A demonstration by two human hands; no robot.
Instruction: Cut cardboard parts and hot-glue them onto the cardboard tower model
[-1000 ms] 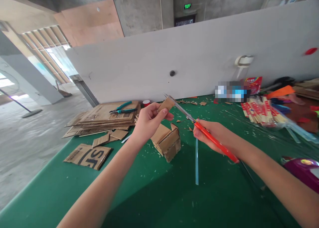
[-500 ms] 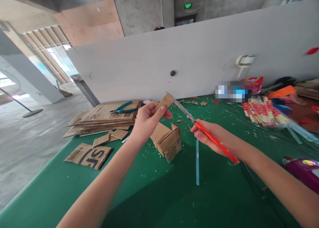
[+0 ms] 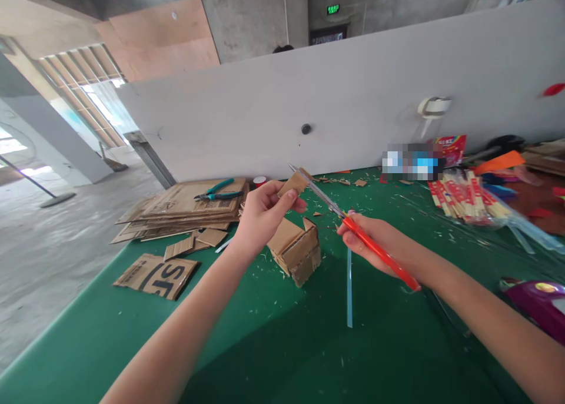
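Between the thumb and fingers of my left hand (image 3: 270, 211) is a small cardboard piece (image 3: 293, 183), held up above the table. My right hand (image 3: 373, 239) grips red-handled scissors (image 3: 375, 245), their metal blades pointing up and left at the upper end of that piece. From this angle the blades overlap the cardboard's edge; how far they have cut cannot be made out. Below my hands a small cardboard box (image 3: 293, 251) stands on the green table (image 3: 265, 345). A pale blue strip (image 3: 349, 292) lies under my right hand.
Stacked flat cardboard (image 3: 176, 207) with teal-handled pliers (image 3: 216, 193) on top lies at the left, near a printed cardboard piece (image 3: 156, 275). At the right are wrapped sticks (image 3: 468, 201) and a purple object (image 3: 538, 304). A white panel (image 3: 247, 121) borders the table's back.
The cardboard piece in my left hand has shifted and tilted slightly against the blades. The scissors have moved a little to the left.
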